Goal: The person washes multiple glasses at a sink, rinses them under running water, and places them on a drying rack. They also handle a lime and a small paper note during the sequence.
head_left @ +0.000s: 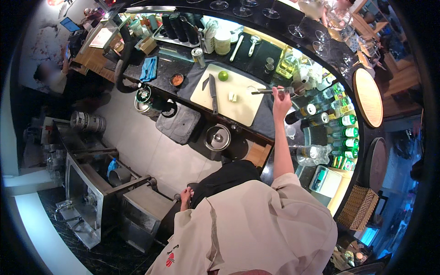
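Over the right end of a cream cutting board point(250, 115), my right hand point(281, 101) is closed round a slim dark metal tool point(262, 91) that looks like tongs. A small clear or pale thing point(250, 89) shows near the tool's left end, too small to name. On the board lie a knife point(213, 91), a green lime point(223, 75) and a small whitish cut piece point(233, 96). Low beside my body, away from the board, my left hand point(185, 196) has its fingers curled; whether anything is in them is hidden.
Bottles point(339, 121) crowd the counter's right side. A blue cloth point(149, 68), a small bowl of reddish food point(176, 79) and a can point(198, 57) stand left of the board. Below are a dark lidded bin point(178, 123) and a steel keg point(217, 136). Glasses point(271, 13) line the raised ledge.
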Demonstrator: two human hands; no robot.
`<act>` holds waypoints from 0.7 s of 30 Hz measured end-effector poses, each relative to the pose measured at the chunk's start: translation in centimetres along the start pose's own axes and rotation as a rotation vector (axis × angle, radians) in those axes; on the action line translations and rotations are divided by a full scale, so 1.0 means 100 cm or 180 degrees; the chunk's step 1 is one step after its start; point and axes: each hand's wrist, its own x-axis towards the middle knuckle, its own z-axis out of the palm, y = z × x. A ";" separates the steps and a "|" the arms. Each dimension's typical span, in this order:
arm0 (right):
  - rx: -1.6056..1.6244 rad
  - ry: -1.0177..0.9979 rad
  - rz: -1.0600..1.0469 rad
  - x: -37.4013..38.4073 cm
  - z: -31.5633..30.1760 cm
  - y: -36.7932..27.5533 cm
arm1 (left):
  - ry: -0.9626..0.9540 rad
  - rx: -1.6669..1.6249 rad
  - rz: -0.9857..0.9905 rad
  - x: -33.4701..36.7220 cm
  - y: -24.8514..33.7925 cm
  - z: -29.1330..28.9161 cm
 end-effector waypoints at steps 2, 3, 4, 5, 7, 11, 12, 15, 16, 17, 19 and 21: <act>0.0267 -0.0044 -0.0584 0.019 -0.012 -0.040 | -0.0004 0.0050 -0.0024 0.002 0.003 0.004; 0.0321 -0.0152 -0.0697 0.030 -0.020 -0.062 | -0.0057 -0.0010 -0.0036 0.003 0.003 0.006; -0.0326 -0.0231 -0.0733 0.046 -0.030 -0.085 | -0.0089 0.0035 -0.0021 0.005 0.004 0.008; -0.0038 -0.0278 -0.1026 0.060 -0.037 -0.110 | -0.0043 0.0219 0.0077 0.006 0.003 0.010; 0.0117 -0.0356 -0.1439 0.097 -0.058 -0.162 | -0.0159 0.0344 -0.0008 0.012 0.005 0.013; -0.1127 -0.0108 -0.2567 0.192 -0.119 -0.273 | -0.0278 0.0397 0.0295 0.020 0.008 0.020; -0.1556 0.0006 -0.3092 0.221 -0.130 -0.304 | -0.0183 0.0520 0.0309 0.020 0.010 0.021; -0.0608 -0.0730 -0.2736 0.289 -0.143 -0.370 | -0.0272 0.0125 0.0461 0.018 0.015 0.027; -0.0403 -0.0802 -0.2702 0.307 -0.143 -0.384 | -0.0262 0.0164 0.0498 0.018 0.017 0.030; -0.0453 -0.0892 -0.2751 0.326 -0.135 -0.391 | -0.0246 0.0202 0.0531 0.017 0.019 0.031; -0.0531 -0.1073 -0.2844 0.359 -0.118 -0.402 | -0.0236 0.0320 0.0427 0.016 0.023 0.034; -0.1500 -0.1158 -0.2745 0.381 -0.111 -0.406 | -0.0184 0.0485 0.0541 0.016 0.026 0.036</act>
